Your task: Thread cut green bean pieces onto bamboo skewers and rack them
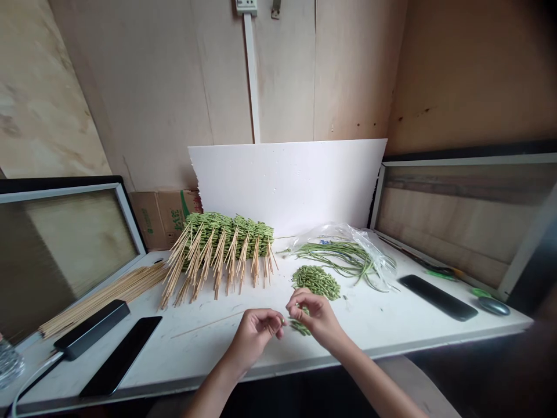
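Note:
My left hand (pixel 256 332) is pinched shut near the table's front edge, its fingertips meeting those of my right hand (pixel 314 316). My right hand is closed on a few short green bean pieces (pixel 300 327). What the left fingertips pinch is too small to make out. A thin bamboo skewer (pixel 206 325) lies loose on the white table (pixel 383 325) left of my hands. Just behind my right hand sits a pile of cut bean pieces (pixel 316 281). Rows of finished bean skewers (pixel 220 247) are stacked further back.
A bundle of bare skewers (pixel 104 296) lies at the left. Long beans (pixel 343 258) rest on a clear plastic bag. A black phone (pixel 122 355) and a black box (pixel 91 328) are left; another dark flat device (pixel 437 296) and scissors (pixel 439 270) are right. A white board (pixel 289 180) leans behind.

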`<state>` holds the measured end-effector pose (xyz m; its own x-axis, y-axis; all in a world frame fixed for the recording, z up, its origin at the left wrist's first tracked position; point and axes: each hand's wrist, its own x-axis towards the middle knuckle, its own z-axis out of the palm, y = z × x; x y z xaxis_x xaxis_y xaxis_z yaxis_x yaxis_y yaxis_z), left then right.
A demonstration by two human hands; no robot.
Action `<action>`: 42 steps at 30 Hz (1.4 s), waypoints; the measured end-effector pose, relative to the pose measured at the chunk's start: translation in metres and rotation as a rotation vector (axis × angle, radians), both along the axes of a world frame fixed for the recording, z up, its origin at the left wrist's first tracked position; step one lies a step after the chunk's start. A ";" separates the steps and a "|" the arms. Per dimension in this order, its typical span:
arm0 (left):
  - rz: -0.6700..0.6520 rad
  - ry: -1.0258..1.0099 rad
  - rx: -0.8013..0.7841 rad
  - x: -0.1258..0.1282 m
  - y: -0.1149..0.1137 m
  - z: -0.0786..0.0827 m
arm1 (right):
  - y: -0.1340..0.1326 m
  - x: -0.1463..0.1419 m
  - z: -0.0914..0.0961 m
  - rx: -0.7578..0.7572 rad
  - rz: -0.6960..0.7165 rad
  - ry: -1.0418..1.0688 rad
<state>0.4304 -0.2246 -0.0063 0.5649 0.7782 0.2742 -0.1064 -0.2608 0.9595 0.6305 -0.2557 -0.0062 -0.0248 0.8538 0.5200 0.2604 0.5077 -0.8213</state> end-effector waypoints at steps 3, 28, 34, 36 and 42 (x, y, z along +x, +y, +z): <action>0.112 0.074 0.041 -0.003 0.005 -0.002 | 0.009 0.019 -0.007 -0.016 -0.221 -0.246; 0.373 0.240 0.335 -0.008 0.004 -0.005 | -0.007 -0.006 0.005 -0.133 -0.028 -0.037; 0.158 -0.058 -0.066 0.002 0.004 -0.001 | -0.004 -0.014 -0.007 -0.125 -0.031 0.045; 0.146 -0.079 -0.102 0.003 0.003 0.000 | -0.007 -0.016 -0.006 -0.053 -0.038 -0.025; 0.198 0.099 0.126 -0.002 0.002 0.003 | -0.015 -0.009 0.014 0.116 -0.111 -0.176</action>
<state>0.4286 -0.2225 -0.0036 0.4336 0.8396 0.3272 0.0515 -0.3856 0.9212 0.6218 -0.2708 0.0077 -0.0333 0.7911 0.6108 0.4536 0.5566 -0.6961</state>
